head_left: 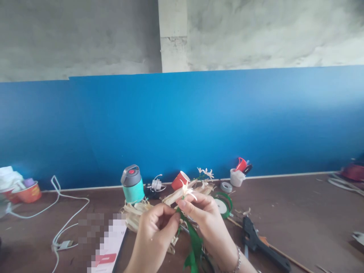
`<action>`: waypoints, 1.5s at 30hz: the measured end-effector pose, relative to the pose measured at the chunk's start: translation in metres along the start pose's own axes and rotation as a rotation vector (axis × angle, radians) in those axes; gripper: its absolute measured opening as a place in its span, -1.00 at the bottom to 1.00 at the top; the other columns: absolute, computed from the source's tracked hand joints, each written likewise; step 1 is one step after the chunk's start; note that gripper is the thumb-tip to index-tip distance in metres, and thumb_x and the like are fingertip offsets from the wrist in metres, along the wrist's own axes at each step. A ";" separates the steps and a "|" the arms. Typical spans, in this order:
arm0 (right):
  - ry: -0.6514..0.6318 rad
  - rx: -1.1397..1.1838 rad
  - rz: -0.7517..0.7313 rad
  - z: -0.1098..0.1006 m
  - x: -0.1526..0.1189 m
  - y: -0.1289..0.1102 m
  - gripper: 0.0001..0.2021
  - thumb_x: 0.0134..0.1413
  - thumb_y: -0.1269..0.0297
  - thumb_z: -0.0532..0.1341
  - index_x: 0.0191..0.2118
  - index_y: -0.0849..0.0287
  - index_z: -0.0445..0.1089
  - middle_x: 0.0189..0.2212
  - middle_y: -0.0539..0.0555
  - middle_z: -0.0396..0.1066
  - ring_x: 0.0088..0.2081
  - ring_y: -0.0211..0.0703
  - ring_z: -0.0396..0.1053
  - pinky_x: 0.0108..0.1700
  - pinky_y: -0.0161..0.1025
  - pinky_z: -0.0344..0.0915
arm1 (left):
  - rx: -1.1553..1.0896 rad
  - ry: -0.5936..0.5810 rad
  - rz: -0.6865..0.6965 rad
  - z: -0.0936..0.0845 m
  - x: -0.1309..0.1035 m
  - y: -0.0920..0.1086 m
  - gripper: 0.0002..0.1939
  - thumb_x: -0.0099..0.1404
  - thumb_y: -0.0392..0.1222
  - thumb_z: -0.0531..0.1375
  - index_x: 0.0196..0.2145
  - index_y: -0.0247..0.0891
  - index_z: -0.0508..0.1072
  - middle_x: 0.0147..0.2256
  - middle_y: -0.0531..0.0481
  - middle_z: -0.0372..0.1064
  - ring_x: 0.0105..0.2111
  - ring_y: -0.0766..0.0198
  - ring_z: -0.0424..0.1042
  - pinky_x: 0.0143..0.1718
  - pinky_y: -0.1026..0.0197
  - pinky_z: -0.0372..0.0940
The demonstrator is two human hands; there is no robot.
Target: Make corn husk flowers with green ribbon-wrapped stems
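Observation:
A small cream flower (187, 191) with pointed petals stands upright between my hands. My right hand (203, 212) pinches it just below the petals. Close beside it, my left hand (160, 227) has thumb and index finger pressed together on the green ribbon (195, 240) at the stem. The ribbon hangs down below my right hand. Behind the hands lie dry pale husks (136, 212), and more cream flowers (206, 173) on a green stem stand beyond. The green ribbon roll (227, 204) is to the right of my right hand.
A black glue gun (263, 242) lies at right, near a thin stick. Behind stand a teal flask (133, 185), a tipped red cup (180, 180), a tape roll (226, 187) and a white cup (237, 177) with tools. A phone (109, 246) and white cable (71, 197) are left.

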State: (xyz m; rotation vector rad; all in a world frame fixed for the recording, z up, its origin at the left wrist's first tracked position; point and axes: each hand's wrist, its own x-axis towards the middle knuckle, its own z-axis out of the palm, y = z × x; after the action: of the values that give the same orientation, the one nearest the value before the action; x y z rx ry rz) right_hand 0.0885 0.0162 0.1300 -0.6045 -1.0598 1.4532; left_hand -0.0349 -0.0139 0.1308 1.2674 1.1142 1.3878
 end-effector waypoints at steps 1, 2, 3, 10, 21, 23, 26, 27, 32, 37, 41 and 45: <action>-0.007 0.001 0.006 0.001 0.000 0.000 -0.75 -0.23 0.20 0.41 -0.63 0.22 0.40 -0.63 -0.06 0.32 -0.55 -0.34 0.17 -0.48 -0.36 0.13 | 0.011 0.001 -0.003 0.000 0.000 0.001 -0.78 -0.02 -0.16 0.30 -0.64 -0.30 0.36 -0.74 0.16 0.11 -0.71 0.46 0.05 -0.69 0.38 -0.04; -0.012 -0.003 0.010 0.001 0.000 0.000 -0.75 -0.23 0.19 0.41 -0.63 0.22 0.39 -0.63 -0.05 0.33 -0.55 -0.33 0.19 -0.48 -0.36 0.14 | 0.015 0.004 -0.009 0.001 0.000 0.002 -0.78 -0.03 -0.17 0.29 -0.65 -0.29 0.34 -0.75 0.17 0.09 -0.72 0.46 0.03 -0.69 0.38 -0.06; -0.011 -0.012 0.009 0.001 0.000 0.001 -0.75 -0.23 0.19 0.41 -0.62 0.22 0.39 -0.61 -0.04 0.35 -0.54 -0.32 0.21 -0.46 -0.35 0.16 | 0.017 0.010 -0.010 0.001 0.001 0.003 -0.78 -0.03 -0.17 0.29 -0.66 -0.29 0.33 -0.75 0.18 0.08 -0.72 0.46 0.02 -0.70 0.38 -0.06; -0.092 -0.208 -0.040 -0.005 0.000 -0.001 -0.82 -0.17 0.20 0.38 -0.46 0.18 0.47 -0.39 0.06 0.48 -0.38 -0.17 0.36 -0.31 -0.25 0.31 | -0.014 0.043 0.005 0.003 0.002 0.001 -0.76 -0.02 -0.15 0.28 -0.66 -0.28 0.31 -0.73 0.19 0.03 -0.69 0.47 -0.04 -0.67 0.37 -0.09; -0.075 -0.476 -0.108 -0.008 0.001 -0.006 -0.92 -0.06 0.31 0.27 -0.44 0.20 0.47 -0.53 0.01 0.39 -0.45 -0.24 0.29 -0.41 -0.33 0.26 | -0.188 0.058 -0.068 0.000 0.004 -0.008 -0.79 0.00 -0.12 0.31 -0.54 -0.31 0.41 -0.68 0.18 0.13 -0.67 0.50 -0.04 -0.64 0.40 -0.07; -0.074 -0.494 -0.130 -0.006 0.001 -0.006 -0.93 -0.05 0.33 0.25 -0.46 0.20 0.47 -0.55 0.00 0.38 -0.42 -0.20 0.31 -0.40 -0.32 0.27 | -0.193 0.059 -0.066 -0.001 0.005 -0.009 -0.79 0.01 -0.10 0.31 -0.49 -0.30 0.44 -0.69 0.20 0.10 -0.70 0.52 -0.09 -0.67 0.40 -0.11; -0.080 -0.496 -0.148 -0.005 0.001 -0.006 -0.92 -0.04 0.33 0.25 -0.44 0.19 0.48 -0.56 0.00 0.37 -0.39 -0.17 0.33 -0.38 -0.31 0.27 | -0.183 0.069 -0.047 -0.003 0.005 -0.009 -0.76 0.02 -0.06 0.31 -0.51 -0.30 0.45 -0.70 0.22 0.05 -0.71 0.53 -0.13 -0.69 0.41 -0.14; -0.083 -0.487 -0.145 -0.005 0.001 -0.006 -0.92 -0.04 0.31 0.26 -0.43 0.18 0.49 -0.55 0.00 0.38 -0.39 -0.18 0.33 -0.38 -0.31 0.27 | -0.187 0.070 -0.047 -0.002 0.006 -0.009 -0.75 0.02 -0.04 0.31 -0.52 -0.30 0.45 -0.71 0.23 0.02 -0.71 0.53 -0.13 -0.69 0.41 -0.15; -0.111 -0.285 -0.005 -0.006 0.000 -0.006 -0.82 -0.10 0.21 0.32 -0.35 0.19 0.52 -0.50 0.01 0.40 -0.43 -0.24 0.30 -0.40 -0.34 0.23 | -0.266 0.050 -0.082 -0.001 0.005 -0.009 -0.68 -0.02 0.02 0.34 -0.52 -0.30 0.42 -0.73 0.26 -0.08 -0.71 0.53 -0.16 -0.70 0.41 -0.21; -0.072 -0.162 0.032 -0.010 0.001 -0.006 -0.77 -0.12 0.17 0.36 -0.31 0.18 0.54 -0.51 0.01 0.40 -0.42 -0.23 0.30 -0.38 -0.34 0.22 | -0.322 -0.042 -0.155 -0.003 0.005 -0.007 -0.66 -0.03 0.02 0.35 -0.55 -0.29 0.37 -0.73 0.29 -0.15 -0.71 0.53 -0.25 -0.71 0.40 -0.28; -0.078 -0.093 -0.001 -0.009 0.002 -0.004 -0.80 -0.17 0.16 0.38 -0.48 0.21 0.52 -0.52 0.02 0.41 -0.46 -0.26 0.28 -0.37 -0.32 0.22 | -0.317 -0.106 -0.203 -0.001 0.005 -0.004 -0.64 -0.06 0.02 0.36 -0.57 -0.27 0.32 -0.75 0.30 -0.14 -0.72 0.54 -0.27 -0.72 0.39 -0.30; -0.062 -0.051 -0.016 -0.006 0.000 -0.004 -0.81 -0.19 0.18 0.40 -0.50 0.19 0.50 -0.50 0.00 0.41 -0.46 -0.26 0.29 -0.37 -0.32 0.24 | -0.288 -0.148 -0.229 0.000 0.004 -0.001 -0.64 -0.05 0.02 0.35 -0.56 -0.26 0.29 -0.76 0.31 -0.10 -0.74 0.56 -0.26 -0.72 0.39 -0.28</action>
State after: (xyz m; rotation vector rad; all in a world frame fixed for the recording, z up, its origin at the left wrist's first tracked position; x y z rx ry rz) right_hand 0.0954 0.0179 0.1309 -0.5890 -1.1506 1.4431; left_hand -0.0350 -0.0101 0.1304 0.9859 0.8914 1.2114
